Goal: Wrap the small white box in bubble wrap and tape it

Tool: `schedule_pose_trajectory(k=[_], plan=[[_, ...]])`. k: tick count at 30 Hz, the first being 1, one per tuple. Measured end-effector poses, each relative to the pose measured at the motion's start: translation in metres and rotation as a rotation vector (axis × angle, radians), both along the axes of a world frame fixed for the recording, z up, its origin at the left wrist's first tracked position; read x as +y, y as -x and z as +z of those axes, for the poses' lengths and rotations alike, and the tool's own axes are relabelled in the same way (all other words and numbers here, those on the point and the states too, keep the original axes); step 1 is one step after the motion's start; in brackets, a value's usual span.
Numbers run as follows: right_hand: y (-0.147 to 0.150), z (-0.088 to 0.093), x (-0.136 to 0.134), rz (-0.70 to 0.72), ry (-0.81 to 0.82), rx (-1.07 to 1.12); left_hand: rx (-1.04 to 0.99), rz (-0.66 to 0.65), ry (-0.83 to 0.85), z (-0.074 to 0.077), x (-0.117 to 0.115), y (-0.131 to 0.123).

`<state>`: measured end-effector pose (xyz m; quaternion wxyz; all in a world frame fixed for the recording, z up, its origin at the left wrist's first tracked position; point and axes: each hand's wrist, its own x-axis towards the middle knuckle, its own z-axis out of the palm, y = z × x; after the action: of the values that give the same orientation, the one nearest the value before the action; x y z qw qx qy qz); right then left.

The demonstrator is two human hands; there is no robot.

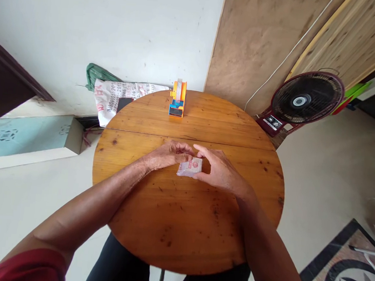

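A small pale packet with red print (195,165) sits at the middle of the round wooden table, with clear, crinkled plastic around it. My left hand (169,154) reaches in from the left, its fingers curled and thumb pressed against the packet's upper left. On the other side, my right hand (221,169) curves around the packet, with the thumb at its lower right corner and the fingers at its far edge. Some fingertips of both hands are hidden behind the packet. Farther back stands an orange and blue tape dispenser (177,100) holding a roll of tape.
The round wooden table (180,227) has a seam across it. To the right stands a dark red fan (300,101). A white printed sack (112,94) lies beyond the table's far left edge, against the wall. A light blue box-like piece (26,137) is on the left.
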<state>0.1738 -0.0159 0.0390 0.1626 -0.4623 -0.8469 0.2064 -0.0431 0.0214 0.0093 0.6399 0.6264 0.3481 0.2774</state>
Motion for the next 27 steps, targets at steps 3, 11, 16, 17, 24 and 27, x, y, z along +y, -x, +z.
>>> schedule_pose_trajectory(k=[3,11,16,17,24,27], plan=[[0.003,-0.001,0.0,-0.001,-0.025,-0.015,0.036,0.007,-0.017,0.002,-0.001,-0.001],[0.005,0.006,-0.004,-0.021,0.023,-0.009,0.034,-0.014,-0.059,0.005,-0.002,0.0],[0.005,0.012,-0.006,-0.016,0.047,-0.008,0.037,-0.015,-0.065,0.006,-0.002,0.001],[0.006,0.012,-0.007,-0.015,0.048,-0.009,0.034,-0.018,-0.064,0.006,-0.002,0.001],[0.01,0.01,-0.005,0.0,0.032,-0.019,0.019,-0.027,-0.032,0.005,-0.002,0.0],[0.008,0.01,-0.006,0.001,0.032,-0.017,0.018,-0.023,-0.036,0.005,-0.002,0.0]])
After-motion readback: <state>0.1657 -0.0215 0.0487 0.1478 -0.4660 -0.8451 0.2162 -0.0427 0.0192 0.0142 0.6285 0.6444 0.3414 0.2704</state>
